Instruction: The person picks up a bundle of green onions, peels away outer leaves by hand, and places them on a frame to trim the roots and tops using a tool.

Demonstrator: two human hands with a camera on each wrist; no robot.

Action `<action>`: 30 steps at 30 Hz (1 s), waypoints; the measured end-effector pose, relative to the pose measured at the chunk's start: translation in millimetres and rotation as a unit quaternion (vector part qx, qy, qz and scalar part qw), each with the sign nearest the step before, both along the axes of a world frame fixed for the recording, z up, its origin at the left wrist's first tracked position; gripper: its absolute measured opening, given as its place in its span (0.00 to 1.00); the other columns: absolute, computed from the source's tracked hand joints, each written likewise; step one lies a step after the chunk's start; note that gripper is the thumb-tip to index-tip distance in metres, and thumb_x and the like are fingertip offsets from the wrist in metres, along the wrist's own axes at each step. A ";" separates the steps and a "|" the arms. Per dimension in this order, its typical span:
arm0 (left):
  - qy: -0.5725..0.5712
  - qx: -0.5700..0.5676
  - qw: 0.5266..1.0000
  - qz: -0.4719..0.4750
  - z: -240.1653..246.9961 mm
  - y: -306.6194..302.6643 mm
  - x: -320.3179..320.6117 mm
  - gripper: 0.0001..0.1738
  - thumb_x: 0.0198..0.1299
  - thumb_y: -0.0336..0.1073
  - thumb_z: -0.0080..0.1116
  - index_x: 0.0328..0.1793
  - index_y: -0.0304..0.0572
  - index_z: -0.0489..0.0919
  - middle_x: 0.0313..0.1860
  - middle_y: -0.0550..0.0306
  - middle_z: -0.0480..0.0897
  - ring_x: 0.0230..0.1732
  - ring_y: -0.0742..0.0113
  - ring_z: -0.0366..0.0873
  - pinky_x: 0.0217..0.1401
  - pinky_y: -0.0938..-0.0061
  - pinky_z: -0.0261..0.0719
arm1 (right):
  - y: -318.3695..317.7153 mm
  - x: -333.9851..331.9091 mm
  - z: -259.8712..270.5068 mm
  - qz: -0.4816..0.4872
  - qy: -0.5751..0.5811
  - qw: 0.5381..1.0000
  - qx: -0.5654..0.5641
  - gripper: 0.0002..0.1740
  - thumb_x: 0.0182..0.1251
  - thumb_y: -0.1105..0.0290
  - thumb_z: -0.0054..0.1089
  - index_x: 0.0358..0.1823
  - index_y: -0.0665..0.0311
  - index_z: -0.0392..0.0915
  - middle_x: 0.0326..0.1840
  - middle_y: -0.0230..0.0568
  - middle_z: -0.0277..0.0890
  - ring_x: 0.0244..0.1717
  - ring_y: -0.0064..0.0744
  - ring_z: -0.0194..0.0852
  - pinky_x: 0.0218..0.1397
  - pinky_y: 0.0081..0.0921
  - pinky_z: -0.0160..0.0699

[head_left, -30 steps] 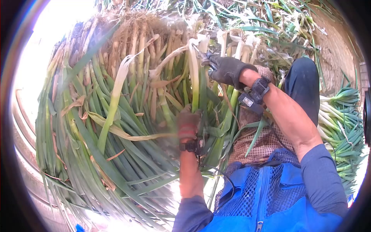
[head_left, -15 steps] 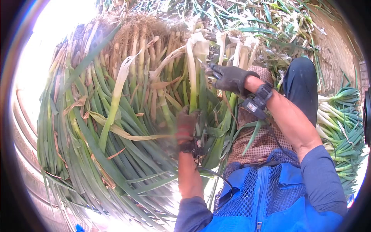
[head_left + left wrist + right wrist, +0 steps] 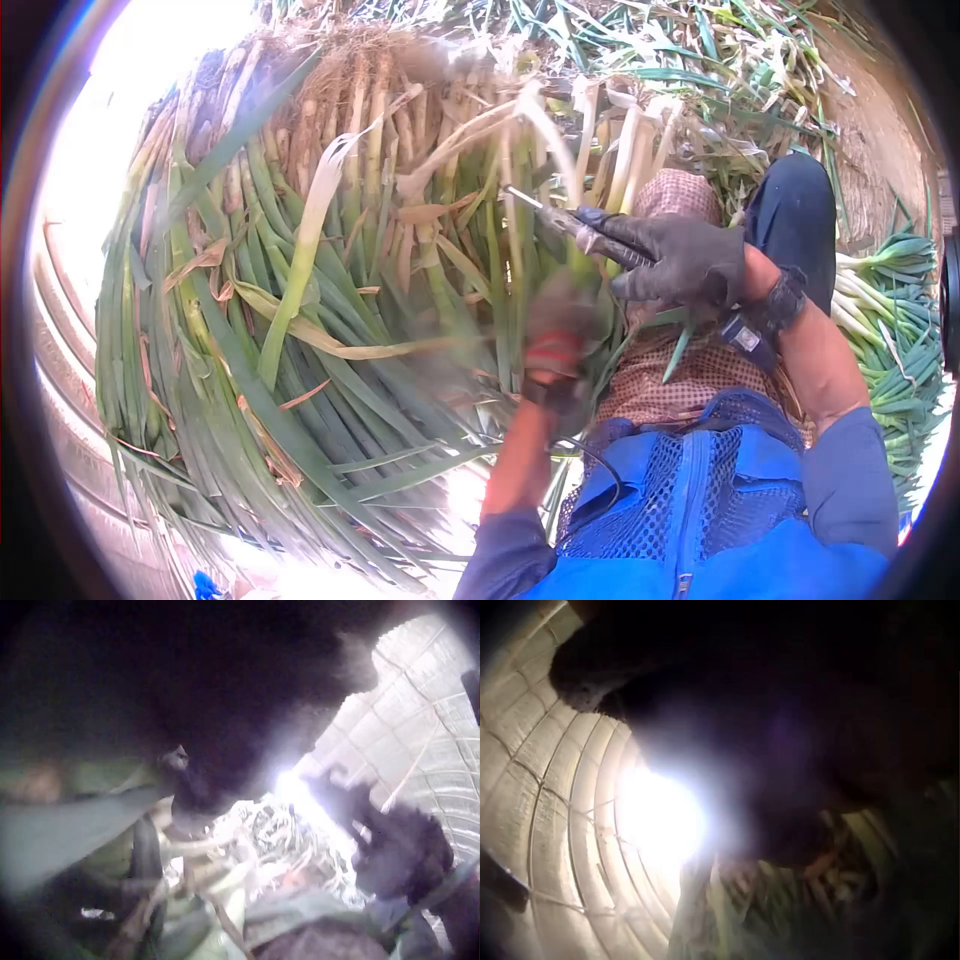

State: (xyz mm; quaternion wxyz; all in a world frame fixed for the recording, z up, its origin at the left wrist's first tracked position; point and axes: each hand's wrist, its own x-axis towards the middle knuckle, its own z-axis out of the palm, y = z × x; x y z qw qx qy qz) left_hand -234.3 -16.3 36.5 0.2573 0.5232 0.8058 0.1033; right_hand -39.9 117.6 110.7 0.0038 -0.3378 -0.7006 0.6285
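A blurred left hand (image 3: 560,325) in a dark glove with a red band grips a green onion (image 3: 546,128) by its green part. The onion's pale end points away from the body, with a loose white strip at the top. The gloved right hand (image 3: 690,258) holds a slim, dark-bodied tool (image 3: 600,240) with a thin metal tip aimed up and left, crossing over the onion in the head view. In the left wrist view a dark gloved hand (image 3: 405,851) shows against the light; the right wrist view is mostly dark.
A large heap of green onions (image 3: 300,270), roots at the far end, lies to the left. Several peeled pale stalks (image 3: 625,150) lie beyond the knee. Stripped leaves (image 3: 660,50) litter the back. Cleaned onions (image 3: 890,330) are piled at right. A ribbed translucent wall (image 3: 562,802) curves alongside.
The left hand has moved right with the green onion, toward the body's middle. The right hand with its tool has drawn back, down and to the right.
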 end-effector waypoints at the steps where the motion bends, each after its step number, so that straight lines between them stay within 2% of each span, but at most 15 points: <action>1: -0.021 0.016 0.999 -0.029 1.6 -4.2 14.1 0.23 0.66 0.49 0.66 0.60 0.43 0.82 0.44 0.38 0.88 0.46 0.34 0.85 0.49 0.54 0.83 | -0.6 -4.1 10.2 0.013 -0.023 1.000 -0.005 0.47 0.69 0.63 0.68 0.85 0.65 0.56 0.74 0.44 0.76 0.68 0.27 0.74 0.71 0.24 0.71; 4: -0.022 0.027 0.998 -0.059 1.6 -10.9 17.0 0.23 0.66 0.49 0.65 0.60 0.44 0.83 0.44 0.40 0.88 0.45 0.37 0.86 0.50 0.54 0.83 | 6.6 -17.2 -28.7 -0.047 0.026 0.997 0.061 0.47 0.69 0.64 0.67 0.86 0.66 0.54 0.76 0.48 0.74 0.73 0.29 0.72 0.71 0.24 0.71; 6: 0.029 0.022 0.999 0.003 16.8 2.5 -30.9 0.22 0.67 0.48 0.65 0.61 0.44 0.84 0.45 0.40 0.89 0.46 0.39 0.87 0.51 0.54 0.83 | 13.6 -25.4 -64.8 -0.095 0.050 0.991 0.086 0.47 0.69 0.64 0.66 0.86 0.65 0.53 0.76 0.51 0.74 0.73 0.31 0.74 0.71 0.25 0.72; 9: 0.152 0.187 0.966 0.095 19.1 15.9 -123.3 0.23 0.68 0.47 0.62 0.63 0.41 0.84 0.49 0.40 0.88 0.49 0.40 0.88 0.53 0.55 0.84 | 1.8 -31.0 -16.9 -0.046 0.008 0.991 0.122 0.46 0.70 0.61 0.64 0.87 0.57 0.54 0.63 0.56 0.83 0.59 0.35 0.86 0.62 0.29 0.80; 11: 0.231 0.196 0.944 0.128 29.8 27.7 -162.8 0.26 0.69 0.46 0.61 0.67 0.39 0.82 0.56 0.38 0.86 0.52 0.39 0.87 0.55 0.55 0.84 | -11.7 -35.1 4.8 0.048 -0.009 0.997 0.068 0.45 0.71 0.59 0.63 0.87 0.52 0.54 0.57 0.57 0.85 0.53 0.36 0.88 0.59 0.32 0.82; 12: 0.267 0.190 0.935 0.133 32.5 34.8 -175.1 0.27 0.69 0.46 0.60 0.69 0.39 0.80 0.59 0.38 0.85 0.53 0.39 0.86 0.57 0.55 0.84 | -16.4 -40.1 12.6 0.062 -0.008 0.994 0.085 0.45 0.72 0.58 0.62 0.87 0.48 0.54 0.50 0.56 0.87 0.48 0.38 0.89 0.57 0.32 0.82; 13: 0.303 0.183 0.925 0.138 32.5 39.1 -181.7 0.29 0.69 0.46 0.59 0.71 0.39 0.78 0.63 0.37 0.83 0.55 0.39 0.85 0.58 0.55 0.83 | -17.6 -48.2 13.5 0.033 -0.005 0.996 0.087 0.45 0.71 0.59 0.62 0.87 0.48 0.54 0.50 0.55 0.87 0.48 0.40 0.89 0.57 0.33 0.82; 16: 0.425 0.126 0.896 0.031 33.0 48.9 -174.5 0.33 0.68 0.46 0.58 0.77 0.40 0.73 0.70 0.37 0.79 0.61 0.38 0.82 0.61 0.52 0.82 | -25.9 -64.4 0.4 -0.002 0.054 0.994 0.100 0.46 0.69 0.59 0.63 0.87 0.49 0.53 0.52 0.54 0.87 0.49 0.45 0.89 0.57 0.36 0.83; 17: 0.423 0.125 0.897 0.026 34.4 56.0 -174.6 0.34 0.68 0.46 0.58 0.77 0.41 0.72 0.70 0.38 0.79 0.62 0.38 0.81 0.61 0.52 0.82 | -28.9 -67.8 -4.5 -0.004 0.081 0.991 0.105 0.46 0.69 0.60 0.63 0.87 0.50 0.53 0.53 0.54 0.86 0.50 0.46 0.89 0.58 0.37 0.83; 19: 0.417 0.122 0.900 0.019 34.3 70.6 -179.0 0.34 0.67 0.47 0.58 0.78 0.42 0.71 0.71 0.40 0.79 0.65 0.37 0.79 0.62 0.51 0.81 | -35.3 -68.5 8.3 0.076 0.023 0.994 0.072 0.47 0.69 0.60 0.63 0.87 0.50 0.53 0.59 0.57 0.85 0.54 0.49 0.88 0.59 0.38 0.83; 20: 0.417 0.094 0.904 0.023 32.5 78.9 -182.3 0.32 0.67 0.47 0.58 0.75 0.42 0.74 0.68 0.40 0.80 0.63 0.38 0.80 0.61 0.50 0.82 | -44.7 -70.7 -22.8 0.032 0.105 0.983 0.147 0.48 0.68 0.59 0.64 0.88 0.50 0.52 0.59 0.61 0.83 0.55 0.55 0.87 0.60 0.39 0.82; 23: 0.379 0.012 0.924 0.049 31.1 100.4 -190.9 0.26 0.66 0.50 0.61 0.64 0.42 0.82 0.59 0.41 0.86 0.57 0.38 0.85 0.57 0.50 0.83 | -39.1 -63.5 -14.3 0.009 0.025 0.995 0.101 0.49 0.68 0.55 0.64 0.88 0.51 0.51 0.56 0.63 0.84 0.53 0.59 0.87 0.60 0.42 0.81; 25: 0.304 -0.043 0.947 0.092 42.6 112.6 -186.7 0.23 0.64 0.51 0.63 0.56 0.43 0.86 0.49 0.42 0.89 0.50 0.39 0.87 0.54 0.50 0.84 | -42.5 -50.4 -6.0 0.059 -0.002 0.995 0.083 0.50 0.67 0.53 0.64 0.88 0.51 0.51 0.53 0.63 0.84 0.51 0.59 0.87 0.60 0.42 0.81; 28: 0.265 0.059 0.960 0.068 52.4 97.5 -154.1 0.19 0.60 0.50 0.68 0.46 0.42 0.88 0.40 0.40 0.89 0.44 0.39 0.88 0.50 0.49 0.85 | -36.8 -32.3 -10.4 0.072 -0.050 0.994 0.061 0.50 0.67 0.50 0.64 0.87 0.51 0.52 0.50 0.63 0.85 0.50 0.59 0.87 0.58 0.43 0.81; 30: 0.287 0.040 0.957 0.024 30.3 80.5 -128.3 0.20 0.57 0.49 0.71 0.45 0.41 0.87 0.41 0.39 0.89 0.44 0.39 0.88 0.49 0.49 0.85 | -35.2 -24.8 -5.7 0.022 -0.064 0.998 0.016 0.48 0.67 0.50 0.65 0.86 0.52 0.56 0.49 0.62 0.85 0.49 0.59 0.86 0.57 0.43 0.81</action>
